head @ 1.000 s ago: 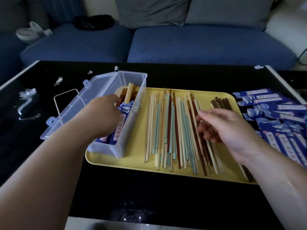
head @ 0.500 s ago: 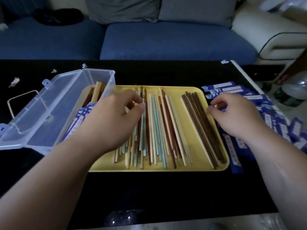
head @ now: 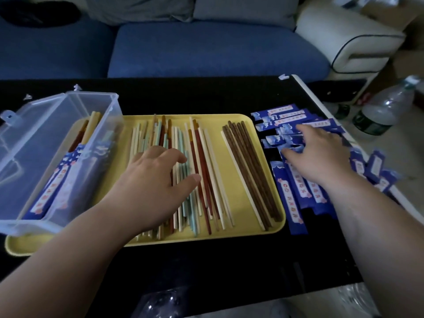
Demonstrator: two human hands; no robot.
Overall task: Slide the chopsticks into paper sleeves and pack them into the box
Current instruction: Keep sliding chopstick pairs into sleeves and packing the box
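View from my head, looking down at a black table (head: 206, 260) in dim light. A yellow tray (head: 229, 180) lies across its middle.

My left hand (head: 156, 180) rests palm down on a spread of loose chopsticks (head: 158, 134), cream, teal and red, which lie lengthwise in the middle of the tray. The fingers are gently bent and relaxed and the thumb sticks out to the side. As far as the dim light lets me tell, they press on the sticks without grasping any.

My right hand (head: 321, 152) is off the tray, to its right. It lies flat, fingers straight and fanned, on a loose pile of blue paper sleeves (head: 289, 191) scattered over the table. It holds nothing.

Between my hands, a separate group of dark brown chopsticks (head: 250, 171) lies near the tray's right edge, touched by neither hand.

A clear plastic box (head: 110, 115) stands on the left end of the tray, with its lid (head: 13, 145) hanging open to the left. Inside it lie sleeved chopsticks (head: 59, 180), their bare ends poking out of the blue paper towards the far wall.

A blue sofa (head: 206, 49) runs behind the table. A water bottle (head: 385, 106) stands on the floor to the right.
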